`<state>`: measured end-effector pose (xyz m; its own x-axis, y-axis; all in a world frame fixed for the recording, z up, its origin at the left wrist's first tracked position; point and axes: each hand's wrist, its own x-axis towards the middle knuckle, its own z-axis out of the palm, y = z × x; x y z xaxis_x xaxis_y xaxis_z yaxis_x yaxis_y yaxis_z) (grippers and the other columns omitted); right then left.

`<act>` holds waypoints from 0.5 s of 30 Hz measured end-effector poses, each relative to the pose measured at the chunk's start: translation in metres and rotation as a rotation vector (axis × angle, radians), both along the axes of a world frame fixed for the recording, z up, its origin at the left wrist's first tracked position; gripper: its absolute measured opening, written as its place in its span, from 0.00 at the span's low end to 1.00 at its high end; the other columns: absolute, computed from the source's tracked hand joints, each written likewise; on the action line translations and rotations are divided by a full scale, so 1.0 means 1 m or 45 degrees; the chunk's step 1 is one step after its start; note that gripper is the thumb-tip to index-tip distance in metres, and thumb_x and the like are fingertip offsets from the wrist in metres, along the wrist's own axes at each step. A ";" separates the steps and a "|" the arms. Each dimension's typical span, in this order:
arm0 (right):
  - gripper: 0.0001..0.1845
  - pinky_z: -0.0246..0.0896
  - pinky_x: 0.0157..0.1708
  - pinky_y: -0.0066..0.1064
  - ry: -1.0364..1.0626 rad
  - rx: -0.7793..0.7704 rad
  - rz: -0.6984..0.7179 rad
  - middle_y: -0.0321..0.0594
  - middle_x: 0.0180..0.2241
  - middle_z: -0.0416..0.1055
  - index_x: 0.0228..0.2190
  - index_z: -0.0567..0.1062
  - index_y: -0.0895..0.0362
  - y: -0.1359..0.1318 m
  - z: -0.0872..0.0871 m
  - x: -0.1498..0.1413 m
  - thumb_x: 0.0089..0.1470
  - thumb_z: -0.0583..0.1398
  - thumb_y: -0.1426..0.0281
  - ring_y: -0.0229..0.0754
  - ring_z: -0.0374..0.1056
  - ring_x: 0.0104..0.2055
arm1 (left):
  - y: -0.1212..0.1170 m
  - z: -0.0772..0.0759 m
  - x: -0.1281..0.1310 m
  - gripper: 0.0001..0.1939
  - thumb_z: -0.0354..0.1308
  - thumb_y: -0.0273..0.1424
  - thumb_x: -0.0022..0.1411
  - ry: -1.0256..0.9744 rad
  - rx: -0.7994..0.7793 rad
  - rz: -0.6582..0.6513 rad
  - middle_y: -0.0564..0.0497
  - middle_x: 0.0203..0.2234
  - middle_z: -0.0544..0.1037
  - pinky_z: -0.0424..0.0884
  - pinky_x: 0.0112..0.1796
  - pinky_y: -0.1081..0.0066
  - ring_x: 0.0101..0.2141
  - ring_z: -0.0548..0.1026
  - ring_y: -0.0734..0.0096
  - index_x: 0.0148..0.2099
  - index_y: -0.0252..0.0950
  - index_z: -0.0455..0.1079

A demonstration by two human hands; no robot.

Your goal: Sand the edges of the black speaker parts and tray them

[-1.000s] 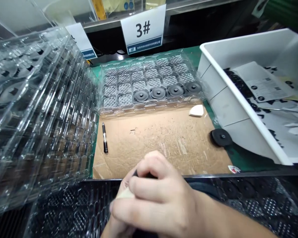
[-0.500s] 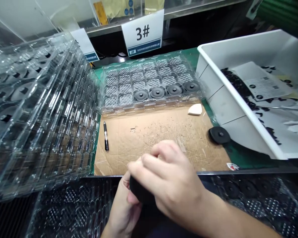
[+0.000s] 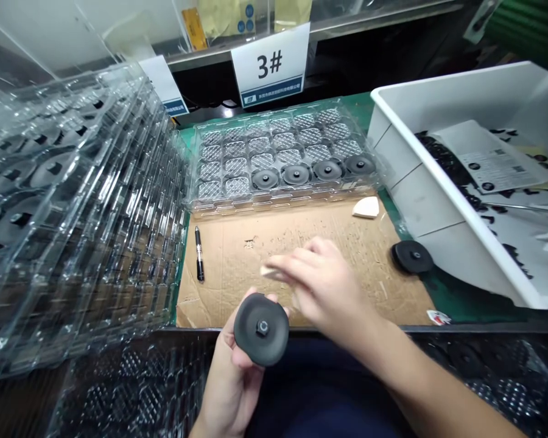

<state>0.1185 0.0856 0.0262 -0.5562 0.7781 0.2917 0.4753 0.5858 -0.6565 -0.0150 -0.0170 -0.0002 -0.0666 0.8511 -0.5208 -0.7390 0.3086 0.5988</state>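
My left hand point(image 3: 231, 359) is closed around the edge of a black round disc point(image 3: 249, 334), whose dished face and raised metal-tipped hub are turned up toward me. Just above and to the right, my right hand point(image 3: 322, 286) pinches a small white sponge piece point(image 3: 269, 272), apart from the disc. Another white wedge-shaped sponge point(image 3: 366, 207) lies at the back right of the cardboard sheet point(image 3: 228, 261). Beside the bin sits a similar black disc point(image 3: 412, 256). Behind, a clear plastic tray point(image 3: 283, 146) carries several such discs in its front row.
Stacked clear trays point(image 3: 155, 201) rise high on the left. A white bin point(image 3: 456, 201) with black pieces and papers stands at the right. A black pen point(image 3: 199, 255) lies on the cardboard's left side. More trays point(image 3: 128, 389) sit below the table edge.
My right hand has lifted off the disc and moved up and right, showing the white sponge piece. The disc's face, covered before, is now in sight. The view has shifted slightly.
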 end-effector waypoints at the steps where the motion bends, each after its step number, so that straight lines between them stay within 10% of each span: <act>1: 0.12 0.51 0.35 0.35 -0.065 -0.060 -0.068 0.40 0.30 0.74 0.37 0.75 0.57 0.001 -0.011 0.005 0.57 0.52 0.75 0.43 0.57 0.32 | -0.001 0.000 -0.002 0.35 0.67 0.46 0.35 -0.003 -0.006 0.012 0.49 0.41 0.78 0.70 0.42 0.68 0.41 0.74 0.60 0.49 0.45 0.71; 9: 0.11 0.61 0.31 0.31 -0.128 -0.299 -0.024 0.38 0.29 0.76 0.37 0.75 0.55 -0.025 -0.081 0.030 0.56 0.53 0.75 0.41 0.66 0.30 | 0.004 0.011 -0.003 0.32 0.68 0.44 0.35 -0.089 -0.053 0.027 0.49 0.43 0.79 0.70 0.44 0.70 0.42 0.76 0.61 0.47 0.45 0.73; 15: 0.12 0.58 0.38 0.30 0.204 -0.024 0.054 0.35 0.33 0.75 0.43 0.71 0.54 -0.010 -0.004 0.016 0.60 0.51 0.74 0.36 0.65 0.33 | 0.005 0.006 0.006 0.24 0.68 0.43 0.38 -0.097 0.047 0.002 0.53 0.37 0.80 0.71 0.43 0.71 0.39 0.76 0.65 0.40 0.42 0.76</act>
<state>0.1344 0.0757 0.0222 -0.5365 0.7611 0.3646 0.3388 0.5900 -0.7329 -0.0092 -0.0122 0.0060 -0.0293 0.8696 -0.4928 -0.7832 0.2864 0.5518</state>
